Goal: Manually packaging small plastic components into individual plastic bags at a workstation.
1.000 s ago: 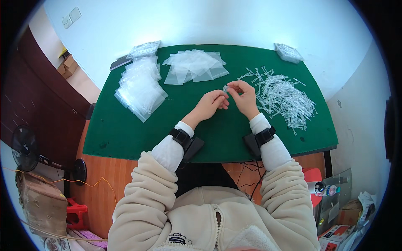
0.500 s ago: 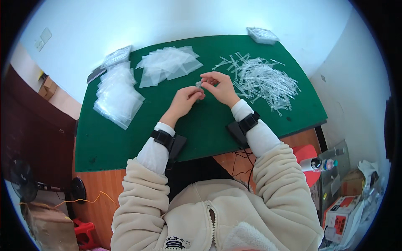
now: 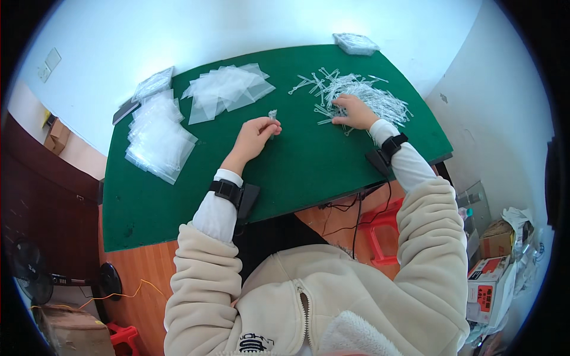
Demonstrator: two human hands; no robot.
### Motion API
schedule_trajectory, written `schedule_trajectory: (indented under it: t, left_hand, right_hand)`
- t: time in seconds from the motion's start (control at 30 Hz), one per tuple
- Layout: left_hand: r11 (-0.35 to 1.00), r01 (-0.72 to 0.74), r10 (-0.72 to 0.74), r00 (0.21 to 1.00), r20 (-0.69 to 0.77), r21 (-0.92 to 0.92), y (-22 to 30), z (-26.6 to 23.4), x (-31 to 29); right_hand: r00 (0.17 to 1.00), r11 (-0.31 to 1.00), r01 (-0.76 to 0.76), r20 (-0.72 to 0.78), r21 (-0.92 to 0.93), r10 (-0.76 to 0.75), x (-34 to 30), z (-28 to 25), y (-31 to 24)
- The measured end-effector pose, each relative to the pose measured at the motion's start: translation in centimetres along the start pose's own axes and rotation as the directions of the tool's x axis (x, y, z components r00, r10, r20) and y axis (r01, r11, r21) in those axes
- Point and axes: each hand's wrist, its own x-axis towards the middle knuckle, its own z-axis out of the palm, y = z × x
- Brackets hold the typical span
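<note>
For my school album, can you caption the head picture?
Left hand holds a bundle, right hand at the stick pile, green table below.

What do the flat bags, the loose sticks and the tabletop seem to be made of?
Flat bags: thin plastic film, most likely, glossy; see-through with white glare.
Loose sticks: probably hard plastic, shiny; clear with bright highlights, though glass isn't excluded.
Tabletop: perhaps felt or cloth, matte; no sharp reflections.
</note>
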Motion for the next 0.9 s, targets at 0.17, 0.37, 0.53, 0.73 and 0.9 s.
schedule_trajectory:
  t: [0.17, 0.37, 0.53, 0.73, 0.9]
  left_hand:
    - [1.000, 0.021, -0.021, 1.000, 0.019, 0.010, 0.3, 0.3, -0.1]
    - [0.996, 0.027, -0.030, 0.999, -0.025, -0.091, -0.1, -0.2, -0.2]
    - [0.977, 0.014, -0.046, 0.988, -0.150, -0.213, 0.2, -0.9, 0.1]
    - [0.970, 0.032, -0.100, 0.957, -0.272, -0.241, 0.1, -2.0, 0.1]
    - [0.967, 0.043, -0.117, 0.950, -0.288, -0.251, 0.2, -2.8, 0.5]
  right_hand:
    - [0.987, 0.949, -0.090, 0.096, -0.302, 0.125, 3.2, 0.4, 0.5]
    - [0.995, 0.966, -0.050, 0.070, -0.255, 0.070, 6.4, 0.3, -1.8]
    - [0.997, 0.991, -0.018, 0.074, -0.131, 0.028, 7.7, -0.2, -5.2]
    - [0.992, 0.985, 0.093, -0.074, -0.148, -0.105, 8.3, 1.0, -7.9]
    - [0.996, 0.933, -0.022, -0.074, 0.360, 0.052, 8.7, 1.3, -10.3]
